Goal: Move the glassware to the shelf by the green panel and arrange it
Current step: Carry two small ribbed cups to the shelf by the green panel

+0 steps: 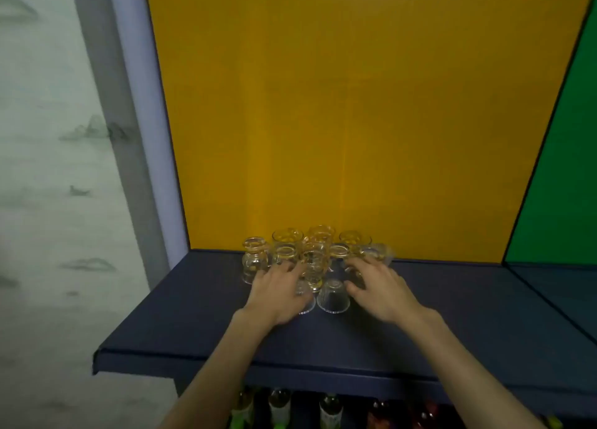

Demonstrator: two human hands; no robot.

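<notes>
Several small clear glasses (318,260) stand clustered at the back of the dark blue shelf (181,325), against the yellow panel. Some are stacked, and two lie upturned in front, one of them (333,296) between my hands. My left hand (277,294) reaches into the left side of the cluster, its fingers spread and touching a stacked glass (286,254). It partly covers the other upturned glass (305,302). My right hand (381,289) is at the right side, its fingers curled onto a blurred glass (376,254).
A green panel (568,170) rises at the far right, with another stretch of shelf (562,286) below it. Several bottles (279,406) stand under the shelf. A pale painted wall is on the left, and the shelf's left end juts out.
</notes>
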